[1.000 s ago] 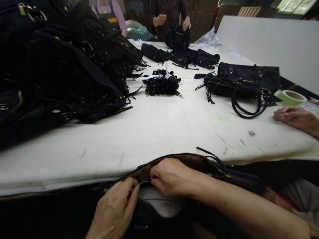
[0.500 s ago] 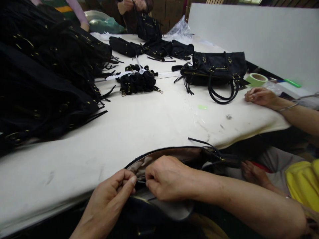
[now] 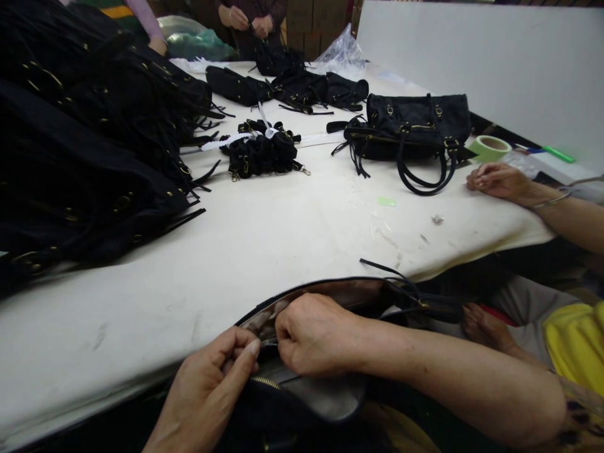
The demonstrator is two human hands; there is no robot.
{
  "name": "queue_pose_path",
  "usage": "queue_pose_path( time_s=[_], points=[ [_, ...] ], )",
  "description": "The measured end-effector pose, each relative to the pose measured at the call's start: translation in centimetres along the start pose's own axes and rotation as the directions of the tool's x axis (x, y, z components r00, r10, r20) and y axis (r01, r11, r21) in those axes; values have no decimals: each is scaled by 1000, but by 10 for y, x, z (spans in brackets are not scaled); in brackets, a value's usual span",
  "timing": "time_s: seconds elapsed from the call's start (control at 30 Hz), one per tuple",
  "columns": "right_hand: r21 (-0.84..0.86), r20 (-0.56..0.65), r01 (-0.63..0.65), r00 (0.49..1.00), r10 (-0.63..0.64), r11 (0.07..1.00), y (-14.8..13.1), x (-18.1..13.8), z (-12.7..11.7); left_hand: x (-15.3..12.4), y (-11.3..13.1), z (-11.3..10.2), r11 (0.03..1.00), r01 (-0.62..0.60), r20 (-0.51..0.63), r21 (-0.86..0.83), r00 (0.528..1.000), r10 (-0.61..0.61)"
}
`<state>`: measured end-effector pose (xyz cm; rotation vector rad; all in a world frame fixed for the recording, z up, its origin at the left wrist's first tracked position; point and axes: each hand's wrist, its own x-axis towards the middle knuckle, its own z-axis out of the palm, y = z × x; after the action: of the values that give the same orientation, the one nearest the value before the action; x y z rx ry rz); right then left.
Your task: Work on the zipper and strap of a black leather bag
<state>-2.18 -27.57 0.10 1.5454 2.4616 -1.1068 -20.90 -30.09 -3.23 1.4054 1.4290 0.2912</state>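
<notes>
Left hand: the left hand (image 3: 212, 384) is pinched shut, thumb to fingertips, on the zip edge of the open handbag (image 3: 321, 352) at the near edge of the counter (image 3: 264, 245)
Right hand: the right hand (image 3: 314, 333) is curled closed on the same spot of the bag's mouth, touching the left; what it grips is hidden
Step in hand: judged, working the zip or lining at the bag's opening; the next move likely calls for a firm hold on both sides
Count: one finished handbag (image 3: 415, 129) far right; one strap bundle (image 3: 262, 154) mid-counter; one tape roll (image 3: 491, 149); one heap of black bags (image 3: 85, 138) left, number unclear
Others: a co-worker's hand (image 3: 497, 182) rests at right; another person (image 3: 250, 16) handles a bag at the far end
</notes>
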Motion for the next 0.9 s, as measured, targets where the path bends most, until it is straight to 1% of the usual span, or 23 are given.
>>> queue_pose_path(
  time_s=[0.13, 0.23, 0.37, 0.47, 0.53, 0.63, 0.7, 0.73, 0.77, 0.9],
  points=[
    [-9, 5, 13, 1000, -13, 1000, 0, 2, 0, 0, -6, 1, 1000, 6, -14, 26, 1000, -6],
    [-13, 13, 33, 999, -32, 999, 0, 2, 2, -3, -7, 1, 997, 6, -66, 80, 998, 0],
    [-28, -54, 100, 993, -101, 995, 5, 1, 11, -7, -5, 2, 981, -21, -112, 192, 993, 43],
    [-99, -68, 102, 992, -109, 990, 7, 2, 19, -8, -8, 4, 951, -118, -168, 284, 971, 171],
    [-134, -49, 87, 994, -94, 987, 7, 2, 22, -8, -13, 6, 905, -204, -195, 373, 937, 292],
    [-126, -30, 137, 989, -142, 983, 6, 2, 27, -10, -20, 8, 814, -323, -153, 483, 884, 442],
    [-121, -38, 183, 981, -189, 976, 6, 1, 32, -11, -22, 9, 769, -386, -117, 510, 854, 506],
    [-126, -48, 195, 978, -203, 973, 6, 1, 35, -13, -22, 9, 761, -397, -115, 513, 846, 520],
    [-135, -64, 197, 976, -207, 971, 6, 1, 38, -14, -21, 10, 766, -390, -124, 511, 848, 515],
    [-174, -149, 221, 957, -247, 960, 9, 0, 49, -18, -16, 13, 845, -280, -201, 457, 892, 404]
  ],
)
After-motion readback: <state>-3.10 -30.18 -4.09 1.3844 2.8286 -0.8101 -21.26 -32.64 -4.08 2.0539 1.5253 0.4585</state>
